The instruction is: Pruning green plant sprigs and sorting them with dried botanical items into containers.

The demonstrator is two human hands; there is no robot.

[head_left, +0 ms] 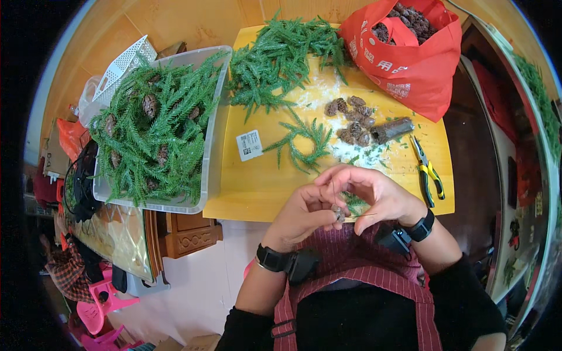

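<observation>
Yellow counter (pixel 257 187) fills the upper middle of the frame, and both hands meet just below its near edge, at centre; the left hand (pixel 304 213) has its fingers pinched narrow around a small brown pine cone (pixel 338 212), held at the fingertips; the right hand (pixel 380 196) curls over from the right, its fingers closed on a thin wire (pixel 358 216) that runs out from the cone, with a bit of green sprig (pixel 353 202) showing between the two hands; whether the right fingers also touch the cone I cannot tell; each wrist wears a black band. On the counter above the hands lies a loose green conifer sprig (pixel 301 140); to its right sits a small heap of brown pine cones (pixel 353 117) amid white crumbs, with a dark cylinder (pixel 393 129) just beside them; yellow-handled pliers (pixel 428 171) lie near the right edge; a white label (pixel 250 144) lies left of the sprig. A pile of green branches (pixel 281 55) covers the upper part of the counter; a red bag (pixel 410 52) with more cones in it stands at upper right; a clear plastic bin (pixel 211 146) heaped with greenery and cones sits at left, overlapping the counter's left edge.
</observation>
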